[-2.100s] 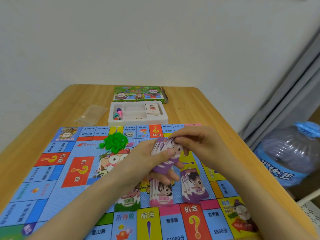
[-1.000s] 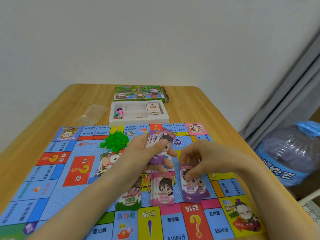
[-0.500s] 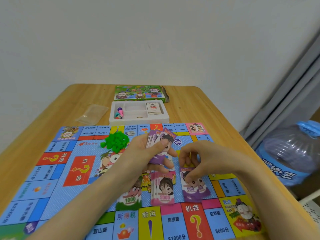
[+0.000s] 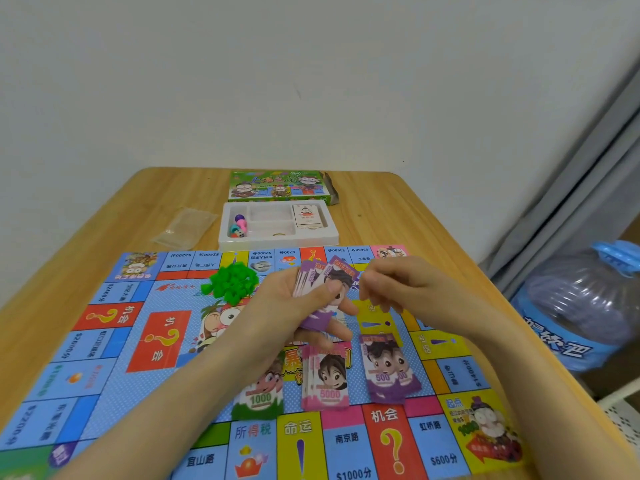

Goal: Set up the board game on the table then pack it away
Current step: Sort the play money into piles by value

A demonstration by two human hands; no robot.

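far left of the left hand's fingers, a clear plastic bag (image 4: 183, 227) lies on the wooden table (image 4: 398, 209), its contents too faint to tell. the game board (image 4: 114, 358) lies flat nearer, its near-left corner cut off by the frame edge. just left of the left hand (image 4: 287, 299) sits a heap of small green houses (image 4: 232, 284); whether it touches the hand or is only partly hidden behind it cannot be told. beyond the fingers a white tray (image 4: 277, 239) holds coloured pawns (image 4: 239, 225) and a card deck (image 4: 308, 216), with the box lid (image 4: 277, 187) behind it. the left hand grips a fanned stack of purple notes (image 4: 325, 275), thumb pressed across the front and fingers curled underneath, so the stack's lower part is covered. under the left wrist a green 1000 pile (image 4: 259, 400) is half hidden by the forearm. below the fingertips lies a pink 5000 pile (image 4: 327, 379). the right hand (image 4: 398, 285) hovers just right of the held notes, fingers curled downward; whether thumb and forefinger pinch a note's edge cannot be made out. beneath it lies a purple 500 pile (image 4: 388, 372). far right, a water bottle (image 4: 581, 306) sits beside the table, cropped by the frame.
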